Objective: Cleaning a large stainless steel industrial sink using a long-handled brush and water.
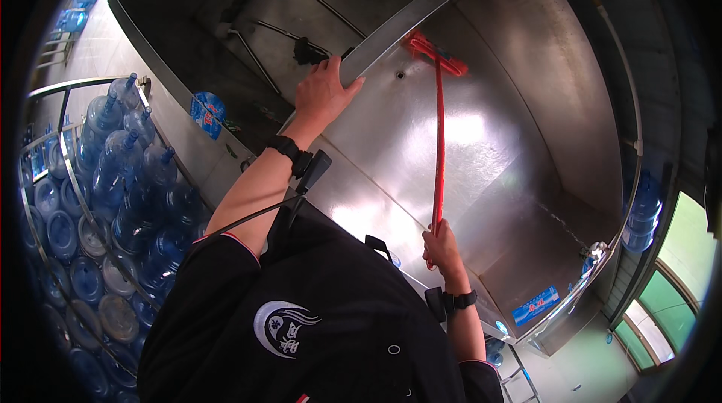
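Stainless steel is filling most of the scene: a big steel machine housing (421, 140) with a flat, shiny lid panel that is catching a bright glare. Off to the left of the housing, a curved metal rack (68, 170) is holding rows of large blue water bottles (113, 170), packed close together, and more blue bottles are stacked at the housing's far right corner (643, 211). Inside the housing's open part, past the raised edge, thin pipes and a dark fitting (304, 49) are showing. A small blue label (535, 305) is sitting on the housing's near right rim.

A red long-handled brush (438, 147) is lying across the shiny panel, its thin red shaft running up the middle of the housing to a red head (440, 56) that is pressing against the panel just beside the raised steel edge.

The person's right hand (440, 246) is closing around the lower end of the red shaft, the grip wrapped tight on it, with the forearm coming up from below and a dark band on the wrist. The left hand (325, 91) is reaching further up, arm stretched out, fingers hooking over the raised edge of the housing, the grip clasping that edge; a black wrist strap with a small device and cable is hanging from this arm. A dark shirt with a pale emblem is covering the person's torso.
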Tool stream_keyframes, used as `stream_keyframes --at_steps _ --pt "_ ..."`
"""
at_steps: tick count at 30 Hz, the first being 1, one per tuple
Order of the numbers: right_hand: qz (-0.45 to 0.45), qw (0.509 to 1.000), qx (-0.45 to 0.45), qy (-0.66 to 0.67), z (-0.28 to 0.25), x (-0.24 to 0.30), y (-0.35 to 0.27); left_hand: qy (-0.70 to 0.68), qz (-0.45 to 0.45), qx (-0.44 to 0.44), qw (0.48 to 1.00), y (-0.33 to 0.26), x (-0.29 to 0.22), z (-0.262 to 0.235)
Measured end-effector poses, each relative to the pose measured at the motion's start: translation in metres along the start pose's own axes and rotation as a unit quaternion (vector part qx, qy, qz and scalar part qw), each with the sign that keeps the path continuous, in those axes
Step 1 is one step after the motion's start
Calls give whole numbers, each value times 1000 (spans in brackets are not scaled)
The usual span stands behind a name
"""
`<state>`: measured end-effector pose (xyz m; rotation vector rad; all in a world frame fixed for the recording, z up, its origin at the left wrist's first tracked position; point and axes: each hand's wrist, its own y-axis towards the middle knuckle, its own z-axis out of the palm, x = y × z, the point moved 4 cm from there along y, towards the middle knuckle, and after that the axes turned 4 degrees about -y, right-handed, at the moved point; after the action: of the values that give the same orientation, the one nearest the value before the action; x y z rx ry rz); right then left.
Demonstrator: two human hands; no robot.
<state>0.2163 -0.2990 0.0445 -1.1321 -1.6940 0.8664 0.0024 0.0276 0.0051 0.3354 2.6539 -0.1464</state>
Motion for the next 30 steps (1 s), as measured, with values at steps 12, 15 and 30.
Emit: stream_keyframes --at_steps 12,15,30 --pt "-9 1000 0 2 1 -3 3 0 3 -6 1000 0 -1 -1" --pt "-11 1000 -4 14 2 -3 2 -1 1 -3 1000 0 -2 -2" --pt "-55 970 -96 218 -65 -29 -25 -2 -35 38 999 1 -4 -6"
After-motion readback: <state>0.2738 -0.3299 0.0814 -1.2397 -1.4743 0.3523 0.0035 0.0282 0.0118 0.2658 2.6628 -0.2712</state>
